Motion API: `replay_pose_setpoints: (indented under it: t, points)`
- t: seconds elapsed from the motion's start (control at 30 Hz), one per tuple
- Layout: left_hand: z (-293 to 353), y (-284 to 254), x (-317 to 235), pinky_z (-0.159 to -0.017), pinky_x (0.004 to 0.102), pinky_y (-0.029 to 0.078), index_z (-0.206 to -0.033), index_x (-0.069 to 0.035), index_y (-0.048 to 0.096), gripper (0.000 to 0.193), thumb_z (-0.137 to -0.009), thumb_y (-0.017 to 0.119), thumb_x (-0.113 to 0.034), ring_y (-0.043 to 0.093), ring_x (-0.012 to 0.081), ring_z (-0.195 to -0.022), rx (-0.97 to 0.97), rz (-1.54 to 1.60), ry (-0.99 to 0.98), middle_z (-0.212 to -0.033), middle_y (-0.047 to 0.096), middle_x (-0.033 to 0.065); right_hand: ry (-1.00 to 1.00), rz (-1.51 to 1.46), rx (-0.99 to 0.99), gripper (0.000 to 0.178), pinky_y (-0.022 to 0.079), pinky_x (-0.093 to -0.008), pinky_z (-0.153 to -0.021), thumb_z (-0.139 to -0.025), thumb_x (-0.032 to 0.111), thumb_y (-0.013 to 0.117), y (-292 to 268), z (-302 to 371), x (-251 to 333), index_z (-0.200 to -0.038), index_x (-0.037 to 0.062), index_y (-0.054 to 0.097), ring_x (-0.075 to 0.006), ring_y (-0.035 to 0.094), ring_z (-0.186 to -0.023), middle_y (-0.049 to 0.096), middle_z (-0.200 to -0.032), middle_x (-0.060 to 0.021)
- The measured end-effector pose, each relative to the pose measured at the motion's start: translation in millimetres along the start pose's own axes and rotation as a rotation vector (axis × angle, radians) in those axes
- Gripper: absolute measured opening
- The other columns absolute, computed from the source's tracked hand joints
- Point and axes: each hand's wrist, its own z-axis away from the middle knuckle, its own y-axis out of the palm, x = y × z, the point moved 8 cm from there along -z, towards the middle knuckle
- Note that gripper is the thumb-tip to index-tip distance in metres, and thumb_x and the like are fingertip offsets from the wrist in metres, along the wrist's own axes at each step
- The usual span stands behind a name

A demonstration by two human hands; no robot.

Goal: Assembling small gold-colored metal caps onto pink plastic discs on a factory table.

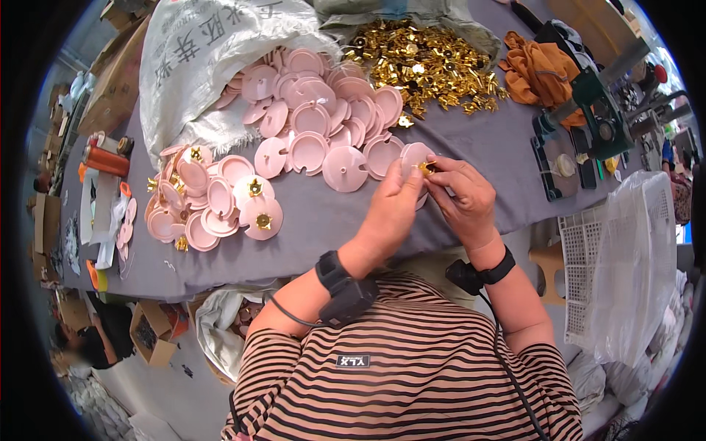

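Observation:
My left hand is closed on the edge of a round pink plastic disc, thumb on its face. With thumb and fingertips together, my right hand pinches a small gold metal clip against the middle of that disc. Whether the clip is seated in the disc I cannot tell; my fingers partly cover it. Just beyond my hands spreads a heap of pink discs, many with a slot in the edge. A second pile, at the left, has discs with gold clips at their centres.
A white woven sack lies behind the discs. Loose gold clips are heaped at the far middle. An orange cloth and a green hand press occupy the right. Orange thread spools stand left; a white plastic crate sits below the table's right edge.

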Motion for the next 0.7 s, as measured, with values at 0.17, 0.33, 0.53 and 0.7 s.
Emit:
replay_pose_setpoints:
  t: [0.17,0.33,0.53,0.7]
  points:
    - [16.1,-3.9,-45.9,-0.099,0.0326,0.047,-0.142,-0.003,0.051,0.04,-0.104,0.05,-0.013,0.062,0.0194,-0.115,-0.091,-0.744,0.29,-0.126,0.064,0.0115,0.302,-0.231,-0.102,0.022,0.056,-0.033,-0.085,-0.079,0.001,0.079,21.5,13.4,-7.1,-0.1,0.0021,0.073,-0.0282,0.072,-0.097,0.074,-0.107,-0.0156]
    - [66.9,-95.5,-127.9,-0.09,0.0334,0.051,-0.132,-0.003,0.06,0.032,-0.103,0.05,-0.009,0.064,0.0171,-0.106,-0.392,-1.6,0.653,-0.118,0.068,0.012,0.134,-0.105,0.117,0.029,0.053,-0.037,-0.093,-0.078,0.003,0.078,34.4,-3.2,1.7,-0.107,0.0041,0.072,-0.03,0.067,-0.11,0.07,-0.12,-0.0148]
    - [161.7,-272.1,-287.9,-0.09,0.0393,0.049,-0.124,0.002,0.061,0.038,-0.098,0.062,-0.025,0.063,0.0332,-0.102,-0.998,-1.308,0.486,-0.117,0.066,0.0207,0.205,0.124,0.259,0.028,0.052,-0.0369,-0.087,-0.078,0.01,0.078,21.1,15.1,-58.4,-0.105,0.0051,0.073,-0.029,0.063,-0.102,0.07,-0.115,-0.0104]
    - [112.7,-175.7,-266.2,-0.091,0.044,0.048,-0.128,0.001,0.06,0.044,-0.089,0.07,-0.018,0.062,0.0373,-0.101,-1.062,-1.901,0.85,-0.113,0.068,0.0205,0.148,0.185,0.231,0.016,0.053,-0.0378,-0.089,-0.078,0.012,0.078,27.6,19.9,-63.5,-0.091,0.0041,0.075,-0.0298,0.064,-0.101,0.072,-0.109,-0.0096]
